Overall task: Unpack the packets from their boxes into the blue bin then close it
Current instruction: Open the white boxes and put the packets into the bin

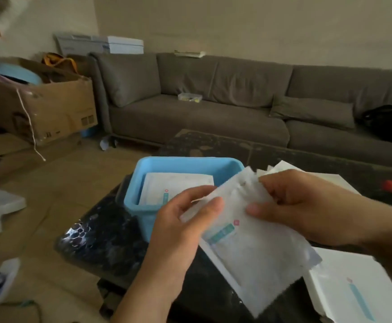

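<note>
Both of your hands are on a stack of white packets held up over the dark table, close under the camera. Your left hand grips the stack's left edge, thumb laid across the top face and fingers curled beneath. Your right hand pinches the upper right part, thumb on the front and fingers behind, where the far ends of the packets fan out a little. The stack sits tilted, with its far end just beside the near right corner of the blue bin.

That bin stands open on the table ahead of your left hand, and at least one packet already lies flat inside it. No lid for it can be made out with any certainty. A white box with the same teal mark lies on the table at the near right, below your right forearm, and another white box shows behind your right hand; whether either is emptied cannot be told.

You seem to be mid-transfer: a batch is out of its box and not yet in the bin. The next move probably calls for squaring the fanned ends between both hands, carrying the stack forward and left over the bin's opening, and laying it flat on the packet beneath so nothing catches the rim.
</note>
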`<action>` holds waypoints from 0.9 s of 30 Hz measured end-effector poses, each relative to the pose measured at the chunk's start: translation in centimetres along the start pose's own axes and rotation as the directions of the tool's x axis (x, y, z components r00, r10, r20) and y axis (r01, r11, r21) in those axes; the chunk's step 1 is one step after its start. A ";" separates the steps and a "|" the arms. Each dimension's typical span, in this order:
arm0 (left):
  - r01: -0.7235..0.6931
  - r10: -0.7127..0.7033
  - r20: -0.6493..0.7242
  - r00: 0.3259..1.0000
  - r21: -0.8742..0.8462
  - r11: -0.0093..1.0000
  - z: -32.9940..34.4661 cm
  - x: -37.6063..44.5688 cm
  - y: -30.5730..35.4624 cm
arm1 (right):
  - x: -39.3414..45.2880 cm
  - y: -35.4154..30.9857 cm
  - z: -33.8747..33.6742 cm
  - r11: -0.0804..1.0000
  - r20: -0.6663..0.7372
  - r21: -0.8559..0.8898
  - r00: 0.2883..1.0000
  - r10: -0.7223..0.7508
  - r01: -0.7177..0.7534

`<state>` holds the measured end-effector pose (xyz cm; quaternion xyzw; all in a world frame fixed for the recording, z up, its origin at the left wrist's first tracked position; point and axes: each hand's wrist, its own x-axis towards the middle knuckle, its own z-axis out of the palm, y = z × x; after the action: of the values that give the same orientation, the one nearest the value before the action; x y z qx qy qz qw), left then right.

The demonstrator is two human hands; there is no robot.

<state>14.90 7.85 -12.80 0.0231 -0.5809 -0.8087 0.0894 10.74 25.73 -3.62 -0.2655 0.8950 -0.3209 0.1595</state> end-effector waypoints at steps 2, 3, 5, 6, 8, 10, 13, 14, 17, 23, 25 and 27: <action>-0.077 0.077 -0.036 0.996 -0.007 0.997 -0.6 0.1 0.3 | 1.8 -0.4 0.2 0.999 0.001 -0.027 1.000 -0.030 0.030; -0.118 0.118 -0.099 0.988 0.003 0.993 -1.0 0.2 0.3 | 2.6 -0.6 0.3 1.000 -0.016 0.001 0.999 -0.028 0.028; -0.153 0.161 -0.246 0.956 0.049 0.987 -1.5 0.6 0.3 | 3.9 -0.6 0.4 0.999 -0.005 0.037 1.000 -0.026 0.026; -0.167 0.189 -0.301 0.935 0.099 0.981 -1.8 0.7 0.5 | 4.5 -0.6 0.4 0.999 0.021 0.006 0.999 -0.041 0.041; -0.217 0.280 -0.342 0.897 0.211 0.953 -2.1 0.9 1.0 | 5.8 -1.0 -0.1 0.995 0.061 -0.064 0.995 -0.076 0.080; -0.263 0.357 -0.338 0.871 0.293 0.919 -2.6 1.2 1.6 | 7.6 -1.7 -1.2 0.984 0.081 -0.132 0.991 -0.108 0.118; -0.293 0.464 -0.336 0.820 0.450 0.844 -4.6 1.9 2.7 | 11.2 -2.7 -3.2 0.950 0.050 -0.258 0.984 -0.170 0.177; -0.287 0.485 -0.340 0.806 0.492 0.822 -5.5 2.1 2.9 | 12.5 -2.9 -3.6 0.943 0.036 -0.273 0.982 -0.187 0.189; -0.221 0.519 -0.344 0.782 0.626 0.748 -7.2 2.5 3.1 | 16.1 -3.0 -4.0 0.931 0.079 -0.293 0.976 -0.203 0.218; -0.164 0.472 -0.069 0.879 0.886 0.433 -7.7 2.7 2.4 | 19.8 -2.5 0.4 0.901 0.325 -0.358 0.937 -0.129 0.247; -0.170 0.419 0.040 0.907 0.945 0.279 -7.8 2.8 2.4 | 20.0 -2.2 2.0 0.891 0.299 -0.376 0.943 -0.146 0.256; -0.086 0.269 0.044 0.962 0.986 0.144 -7.6 2.7 2.7 | 19.8 -1.8 3.0 0.866 0.222 -0.429 0.959 -0.177 0.259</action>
<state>13.60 -0.56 -12.52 0.0640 -0.9542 -0.2231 0.1889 -3.25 11.65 -6.97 -0.4223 0.8915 -0.0947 0.1339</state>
